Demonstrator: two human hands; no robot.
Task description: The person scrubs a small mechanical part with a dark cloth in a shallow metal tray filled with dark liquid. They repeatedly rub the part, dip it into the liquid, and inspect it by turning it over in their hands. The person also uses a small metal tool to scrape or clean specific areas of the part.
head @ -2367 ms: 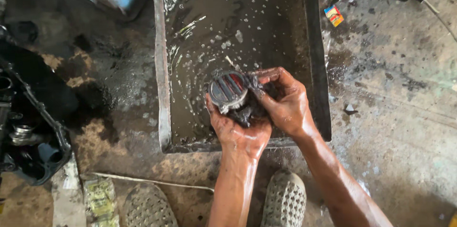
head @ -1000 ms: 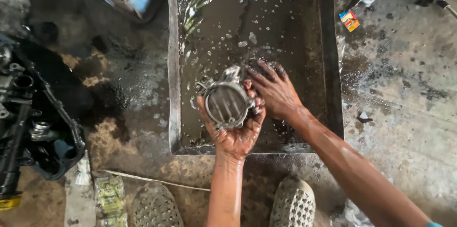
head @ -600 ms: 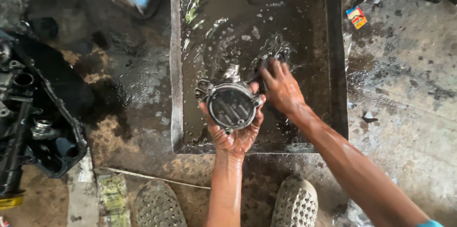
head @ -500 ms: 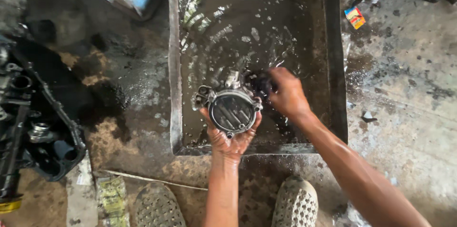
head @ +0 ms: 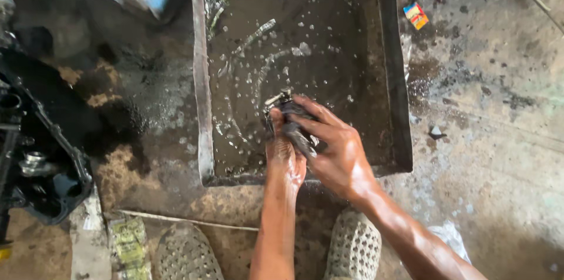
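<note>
Fingers of the right hand (head: 335,151) lie curled over a dark rag (head: 296,133), pressing it on the metal part (head: 276,104); the left hand (head: 285,154) grips that part from below, at frame centre over the tray (head: 202,110) of murky liquid. Best to brace it firmly and work the rag into its recesses (only a top corner shows past the fingertips).

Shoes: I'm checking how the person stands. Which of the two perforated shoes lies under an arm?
The one on the person's right: the right forearm crosses over its top edge. The other shoe lies uncovered, left of the left forearm.
</note>
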